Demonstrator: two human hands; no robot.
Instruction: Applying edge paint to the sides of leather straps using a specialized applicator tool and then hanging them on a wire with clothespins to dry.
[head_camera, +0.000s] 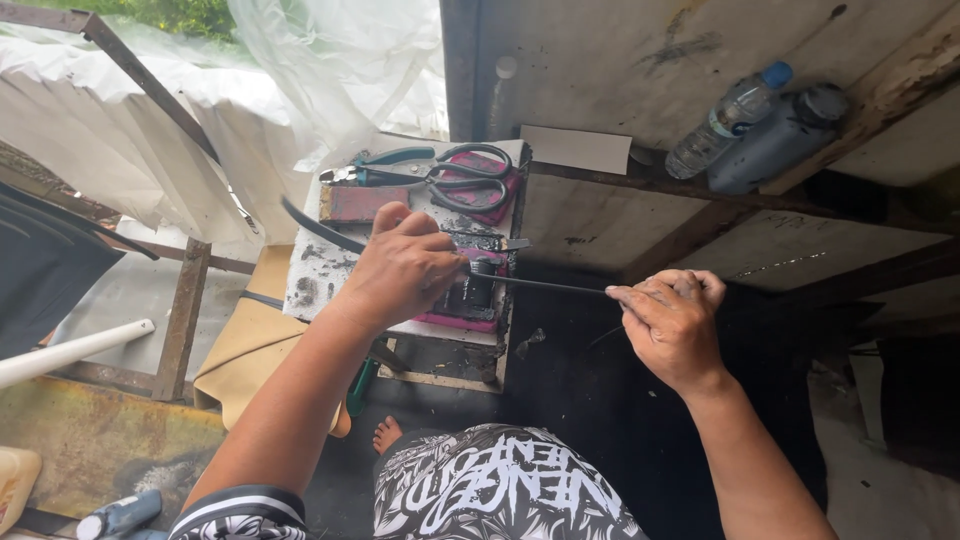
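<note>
My left hand (400, 272) rests on a small stained white work block (318, 270), closed over a dark tool or clamp (478, 290) and a black strip (320, 228) that curves out to the upper left. A thin black strip (555, 286) runs from under that hand to the right, where my right hand (672, 322) pinches its end. The strip is stretched straight between both hands. A pink base (462, 322) shows under the dark tool.
Large scissors (455, 172) and green-handled pliers (385, 160) lie at the block's far end beside a reddish block (358, 204). A clear water bottle (728, 118) and dark bottle (775, 140) rest on a beam at right. White plastic sheeting (150, 130) hangs left. My bare foot (386, 433) is below.
</note>
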